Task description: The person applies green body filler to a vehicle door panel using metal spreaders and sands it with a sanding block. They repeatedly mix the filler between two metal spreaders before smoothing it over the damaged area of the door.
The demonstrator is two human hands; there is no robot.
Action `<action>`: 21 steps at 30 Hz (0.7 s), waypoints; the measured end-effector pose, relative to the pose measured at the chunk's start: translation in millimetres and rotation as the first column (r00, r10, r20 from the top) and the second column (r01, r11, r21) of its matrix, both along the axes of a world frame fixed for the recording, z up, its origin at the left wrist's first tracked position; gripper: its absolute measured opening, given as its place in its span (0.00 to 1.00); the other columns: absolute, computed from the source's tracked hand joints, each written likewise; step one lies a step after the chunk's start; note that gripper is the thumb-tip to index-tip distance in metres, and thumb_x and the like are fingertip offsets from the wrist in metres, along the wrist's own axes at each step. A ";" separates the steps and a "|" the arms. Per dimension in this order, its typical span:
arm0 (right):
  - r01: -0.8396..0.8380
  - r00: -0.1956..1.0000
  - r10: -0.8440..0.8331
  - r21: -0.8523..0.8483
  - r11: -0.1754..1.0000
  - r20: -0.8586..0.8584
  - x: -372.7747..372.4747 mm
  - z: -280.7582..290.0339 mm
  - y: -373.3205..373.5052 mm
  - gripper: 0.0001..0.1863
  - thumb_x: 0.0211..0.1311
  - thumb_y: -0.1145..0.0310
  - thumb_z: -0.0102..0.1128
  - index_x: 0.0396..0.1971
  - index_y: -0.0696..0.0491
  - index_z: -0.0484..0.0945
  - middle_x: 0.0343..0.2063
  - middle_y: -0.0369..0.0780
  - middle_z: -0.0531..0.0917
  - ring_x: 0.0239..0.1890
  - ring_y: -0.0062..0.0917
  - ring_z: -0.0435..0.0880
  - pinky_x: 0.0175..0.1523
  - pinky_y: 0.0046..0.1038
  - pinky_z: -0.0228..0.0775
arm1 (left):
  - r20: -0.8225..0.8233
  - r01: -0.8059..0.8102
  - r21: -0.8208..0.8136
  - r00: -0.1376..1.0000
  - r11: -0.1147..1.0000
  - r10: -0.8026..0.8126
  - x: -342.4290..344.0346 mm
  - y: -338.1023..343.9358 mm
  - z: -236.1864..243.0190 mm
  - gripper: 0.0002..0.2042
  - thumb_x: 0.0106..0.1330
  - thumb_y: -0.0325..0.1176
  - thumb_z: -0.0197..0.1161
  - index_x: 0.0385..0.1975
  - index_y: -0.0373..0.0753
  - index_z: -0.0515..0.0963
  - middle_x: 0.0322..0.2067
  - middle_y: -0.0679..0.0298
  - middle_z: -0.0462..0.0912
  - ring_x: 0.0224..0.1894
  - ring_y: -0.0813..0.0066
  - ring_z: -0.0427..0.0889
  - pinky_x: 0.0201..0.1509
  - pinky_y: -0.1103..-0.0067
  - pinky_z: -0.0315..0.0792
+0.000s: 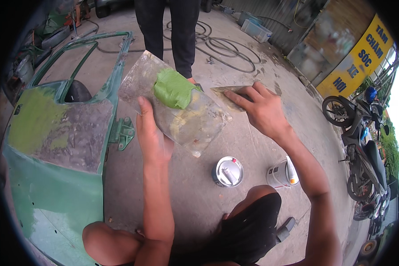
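My left hand (151,135) holds up a flat, stained mixing board (190,126), its thumb on the top face and its other fingers hidden underneath. A thick lump of green body filler (174,88) sits on the board's far half. Just right of the board, apart from it, my right hand (265,108) grips a thin flat filler spreader (228,98), with fingers pressed along its top. To my left lies a green car door (57,186) with an open window frame. Its upper panel has a smear of green filler (37,119) beside a bare grey sanded area.
A lidded can (228,172) with a small tube on top stands ahead of my knees, another can (281,174) to its right. Someone in dark trousers (166,26) stands beyond the board. A coiled hose (226,48), a yellow sign (357,57) and parked motorbikes (363,150) are farther off.
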State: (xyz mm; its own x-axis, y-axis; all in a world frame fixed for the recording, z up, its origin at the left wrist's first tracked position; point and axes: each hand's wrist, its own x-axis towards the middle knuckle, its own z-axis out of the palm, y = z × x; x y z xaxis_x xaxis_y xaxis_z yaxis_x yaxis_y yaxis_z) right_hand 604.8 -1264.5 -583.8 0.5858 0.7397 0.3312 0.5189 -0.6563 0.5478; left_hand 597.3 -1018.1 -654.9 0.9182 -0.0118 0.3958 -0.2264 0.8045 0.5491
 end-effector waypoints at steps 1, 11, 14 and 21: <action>0.066 0.993 -0.027 0.344 0.937 -0.117 -4.2 0.3 -1.3 0.24 0.59 0.73 0.60 0.57 0.42 0.78 0.36 0.34 0.80 0.37 0.30 0.78 0.42 0.28 0.76 | -0.021 -0.019 0.017 1.000 1.000 0.019 -0.6 -0.3 3.0 0.34 0.76 0.58 0.37 0.64 0.30 0.61 0.62 0.46 0.70 0.61 0.59 0.74 0.63 0.65 0.72; 0.370 0.779 0.466 0.907 0.200 -0.421 -60.5 -19.0 57.8 0.17 0.69 0.63 0.61 0.48 0.62 0.77 0.39 0.35 0.83 0.40 0.14 0.77 0.46 0.20 0.71 | -0.338 -0.285 0.019 0.900 0.958 0.275 -14.8 -19.3 -3.4 0.24 0.75 0.48 0.51 0.56 0.31 0.71 0.52 0.58 0.77 0.51 0.72 0.79 0.54 0.75 0.74; 0.497 0.651 0.501 0.819 0.287 -0.570 -60.3 -20.9 53.3 0.21 0.68 0.64 0.63 0.53 0.61 0.75 0.37 0.36 0.83 0.38 0.15 0.75 0.45 0.22 0.72 | -0.330 -0.326 0.109 0.879 0.939 0.343 -16.0 -14.5 -11.1 0.25 0.75 0.49 0.51 0.55 0.29 0.72 0.51 0.57 0.77 0.50 0.72 0.79 0.52 0.75 0.74; 0.589 0.388 0.418 0.570 0.573 -0.821 -54.8 -22.9 33.6 0.24 0.66 0.55 0.63 0.51 0.59 0.77 0.33 0.44 0.84 0.34 0.22 0.79 0.43 0.27 0.73 | -0.253 -0.400 0.247 0.853 0.882 0.457 -15.1 -4.4 -22.0 0.24 0.75 0.48 0.53 0.53 0.28 0.73 0.50 0.57 0.78 0.50 0.73 0.78 0.54 0.76 0.72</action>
